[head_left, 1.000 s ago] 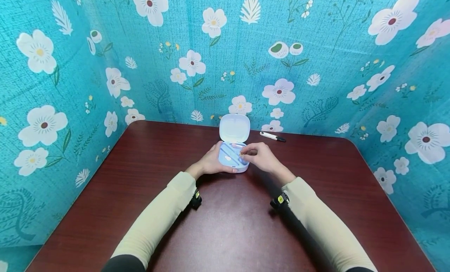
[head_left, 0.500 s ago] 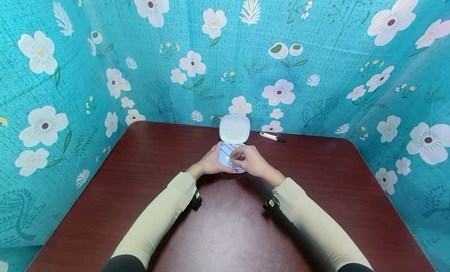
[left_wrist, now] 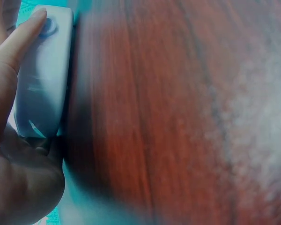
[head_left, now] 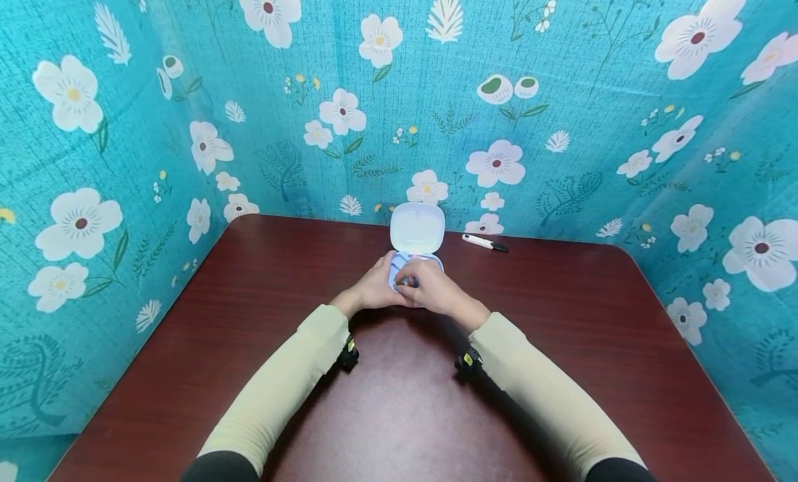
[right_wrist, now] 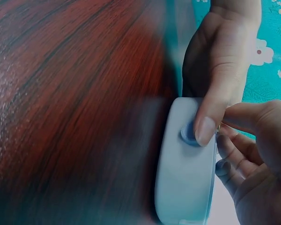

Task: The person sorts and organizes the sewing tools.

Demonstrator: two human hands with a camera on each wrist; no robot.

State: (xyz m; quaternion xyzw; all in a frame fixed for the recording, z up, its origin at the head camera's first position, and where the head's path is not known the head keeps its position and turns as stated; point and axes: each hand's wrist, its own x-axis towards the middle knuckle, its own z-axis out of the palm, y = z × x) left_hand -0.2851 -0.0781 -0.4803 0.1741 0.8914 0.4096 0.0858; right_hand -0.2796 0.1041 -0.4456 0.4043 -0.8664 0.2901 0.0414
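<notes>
A pale blue box with its lid [head_left: 417, 228] raised sits towards the back of the table. My left hand [head_left: 373, 286] grips its left side, the thumb [right_wrist: 210, 124] lying across the front wall [right_wrist: 185, 164] beside a round blue button. Over the front left part of the divided inside [head_left: 399, 262], my right hand [head_left: 433, 286] has its thumb and fingers curled together. A speck of gold colour shows at those fingertips in the right wrist view; the small thing they pinch is mostly hidden. In the left wrist view the box front [left_wrist: 44, 79] stands close against my left hand.
A white marker with a black end [head_left: 485, 243] lies at the back of the dark red wooden table [head_left: 299, 260], right of the box. Flowered turquoise cloth [head_left: 349, 156] hangs behind the table and along both sides.
My right hand has moved left and a little towards me, from the right part of the box to its front left. The left hand keeps its hold on the box.
</notes>
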